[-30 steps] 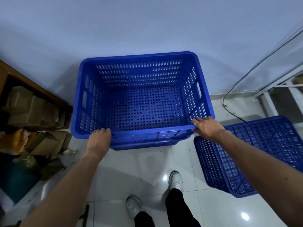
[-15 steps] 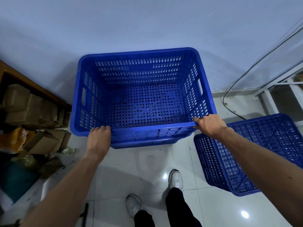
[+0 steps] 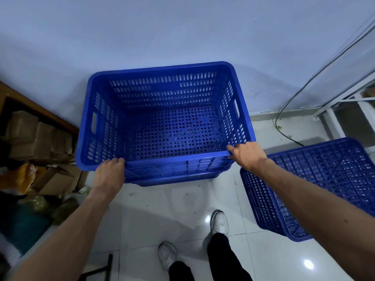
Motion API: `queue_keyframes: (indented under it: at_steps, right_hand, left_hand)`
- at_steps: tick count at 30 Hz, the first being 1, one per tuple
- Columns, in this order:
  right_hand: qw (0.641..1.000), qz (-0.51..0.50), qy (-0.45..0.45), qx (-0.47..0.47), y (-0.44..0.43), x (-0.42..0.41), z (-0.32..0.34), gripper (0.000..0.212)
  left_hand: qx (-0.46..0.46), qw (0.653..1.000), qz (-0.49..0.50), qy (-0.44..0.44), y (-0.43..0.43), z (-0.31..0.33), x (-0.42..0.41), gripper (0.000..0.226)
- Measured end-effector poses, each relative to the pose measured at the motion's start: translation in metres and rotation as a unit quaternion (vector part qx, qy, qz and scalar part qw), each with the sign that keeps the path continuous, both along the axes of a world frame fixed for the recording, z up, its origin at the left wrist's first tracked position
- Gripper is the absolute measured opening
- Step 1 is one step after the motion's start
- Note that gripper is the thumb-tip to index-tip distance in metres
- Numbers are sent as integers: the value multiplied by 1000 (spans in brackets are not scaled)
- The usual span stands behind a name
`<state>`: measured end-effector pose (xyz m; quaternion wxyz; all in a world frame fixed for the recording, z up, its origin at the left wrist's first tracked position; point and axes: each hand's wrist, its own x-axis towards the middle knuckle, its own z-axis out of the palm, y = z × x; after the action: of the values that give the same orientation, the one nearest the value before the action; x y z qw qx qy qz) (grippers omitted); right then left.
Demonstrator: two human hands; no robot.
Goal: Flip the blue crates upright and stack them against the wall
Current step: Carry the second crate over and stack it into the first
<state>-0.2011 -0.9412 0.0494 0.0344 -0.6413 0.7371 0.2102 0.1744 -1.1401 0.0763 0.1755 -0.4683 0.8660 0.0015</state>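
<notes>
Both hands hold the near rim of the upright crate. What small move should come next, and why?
Probably the left hand and right hand should release the upright crate and reach for the overturned crate at the right. It already stands near the wall; the other lies bottom up.

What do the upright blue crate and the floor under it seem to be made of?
The upright blue crate: likely moulded plastic, semi-matte; uniform colour, round holes and slots, rounded rim. The floor: probably glazed ceramic tile, glossy; it mirrors lamps and shows grout lines.
</notes>
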Motion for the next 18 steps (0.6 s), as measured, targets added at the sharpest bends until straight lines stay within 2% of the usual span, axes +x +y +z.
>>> queue_keyframes:
  at_steps: [18]
  right_hand:
    - [999,-24,-2,21,5,7,-9,38]
  left_hand:
    - [21,999,16,-41,8,-7,-7,22]
